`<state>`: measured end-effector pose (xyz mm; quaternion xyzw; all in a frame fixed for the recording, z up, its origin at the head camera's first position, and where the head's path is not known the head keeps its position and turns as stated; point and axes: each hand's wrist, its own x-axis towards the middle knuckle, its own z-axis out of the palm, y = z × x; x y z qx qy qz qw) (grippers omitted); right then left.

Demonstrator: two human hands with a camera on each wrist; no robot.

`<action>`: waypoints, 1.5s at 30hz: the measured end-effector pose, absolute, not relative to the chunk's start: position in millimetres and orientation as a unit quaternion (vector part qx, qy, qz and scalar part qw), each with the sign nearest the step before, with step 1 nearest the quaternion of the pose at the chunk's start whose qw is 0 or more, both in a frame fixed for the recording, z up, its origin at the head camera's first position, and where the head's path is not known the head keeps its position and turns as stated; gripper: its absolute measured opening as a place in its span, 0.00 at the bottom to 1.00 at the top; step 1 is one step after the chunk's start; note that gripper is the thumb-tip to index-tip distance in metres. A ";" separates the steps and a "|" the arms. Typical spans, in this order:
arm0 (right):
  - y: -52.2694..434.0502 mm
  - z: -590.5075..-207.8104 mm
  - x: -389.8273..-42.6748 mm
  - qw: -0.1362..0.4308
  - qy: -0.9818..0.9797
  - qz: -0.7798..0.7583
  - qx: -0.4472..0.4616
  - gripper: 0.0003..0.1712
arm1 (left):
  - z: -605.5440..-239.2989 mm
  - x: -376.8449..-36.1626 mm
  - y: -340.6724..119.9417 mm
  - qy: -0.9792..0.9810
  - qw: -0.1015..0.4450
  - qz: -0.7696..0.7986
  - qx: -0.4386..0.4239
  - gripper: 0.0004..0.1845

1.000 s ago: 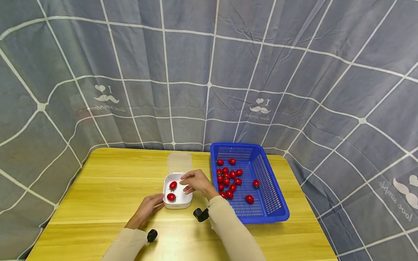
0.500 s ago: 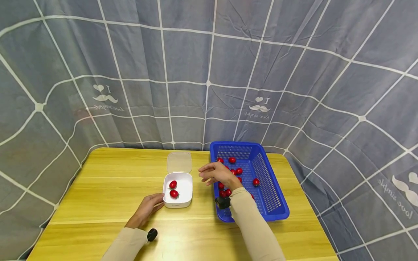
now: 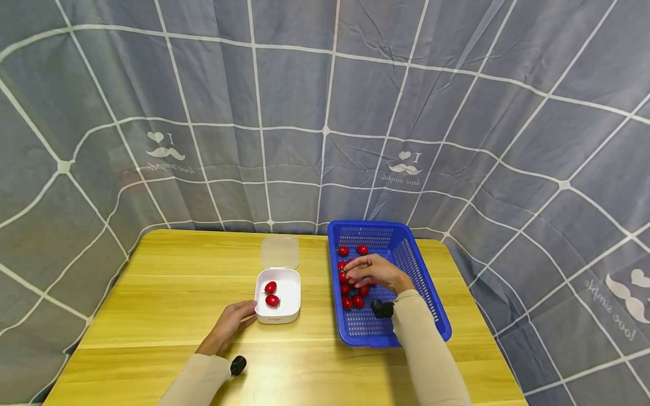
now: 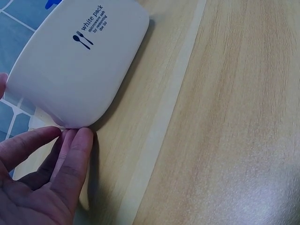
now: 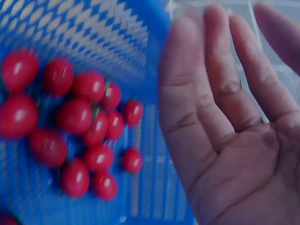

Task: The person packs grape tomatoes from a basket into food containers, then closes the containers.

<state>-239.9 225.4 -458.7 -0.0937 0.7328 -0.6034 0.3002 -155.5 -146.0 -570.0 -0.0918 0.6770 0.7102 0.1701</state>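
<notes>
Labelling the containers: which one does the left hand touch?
The white box with two tomatoes; the left hand rests against its corner. The blue basket sits under the right hand.

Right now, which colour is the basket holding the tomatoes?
Blue; the basket shows best in the head view.

The right hand [image 3: 378, 272] covers several tomatoes [image 3: 351, 290] in the basket [image 3: 421, 299] — the right wrist view is blurred.

Red cherry tomatoes [image 3: 351, 288] are seen in a bright blue mesh basket [image 3: 420, 293], and two more in a white box [image 3: 287, 294] printed with dark blue lettering; the table [image 3: 167, 287] is yellow wood grain, the curtain [image 3: 284, 96] grey with white lines
</notes>
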 end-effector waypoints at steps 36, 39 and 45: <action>315.6 -508.0 -219.2 0.342 0.805 -0.484 -0.005 0.19 | -566.9 -155.4 -147.0 0.683 0.173 0.703 -0.094 0.28; 311.9 -507.5 -217.7 0.359 0.810 -0.464 0.005 0.18 | -566.7 -155.2 -146.9 0.685 0.174 0.701 -0.095 0.27; 301.7 -507.3 -214.3 0.426 0.807 -0.409 0.027 0.15 | -567.8 -155.4 -147.1 0.687 0.174 0.699 -0.096 0.27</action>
